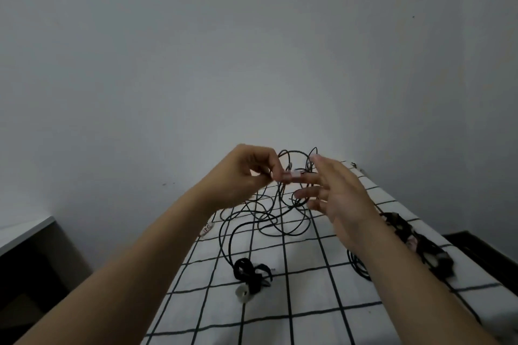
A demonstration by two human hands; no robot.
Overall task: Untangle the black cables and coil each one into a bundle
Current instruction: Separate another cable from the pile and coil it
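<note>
The left hand (246, 173) is hovering above the desk (308, 302) and pinching a strand of the black cables (269, 216) between thumb and curled fingers, just beside a pale plug (291, 175). The right hand (336, 193) is reaching in with its fingers (305, 193) straight and spread, gripping nothing; one fingertip is lying close to the plug (whether it is touching is hard to tell). Most of the tangle is lying in loose loops on the checked cloth below and behind the hands, with a few loops rising up to the pinch. A black strap (249, 274) is lying nearer the person, and a dark bundle (414, 238) is sitting by the desk's right edge.

Judging from this, the step in hand is freeing one end. To do it well, the left hand should be holding the strand slack rather than pulling, since tension is likely to tighten the crossings. The right hand should be opening each loop wide and feeding the plug back through it, one crossing at a time. Coiling should wait until that cable is lying free.
</note>
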